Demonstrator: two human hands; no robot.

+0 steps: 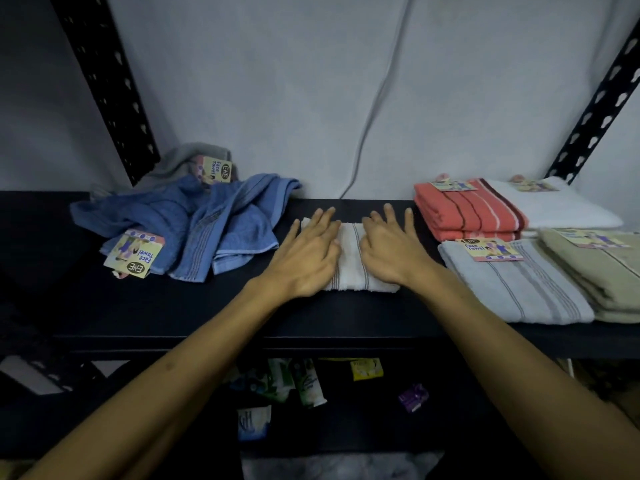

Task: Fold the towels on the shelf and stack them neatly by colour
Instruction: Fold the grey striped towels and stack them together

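Head view: both hands lie flat, fingers straight and spread, on a folded white towel (349,258) at the shelf's (207,317) centre; the left hand (304,251) presses its 9 o'clock half, the right hand (391,251) its 3 o'clock half. Its long axis runs 12 to 6 o'clock, stripes likewise. Towards 3 o'clock, coral (467,211), white (561,209), grey (512,282) and beige (595,275) towels already sit folded. Towards 9 o'clock, blue towels (194,223) and 1 grey one (183,161) lie crumpled, so I judge folding over half done.
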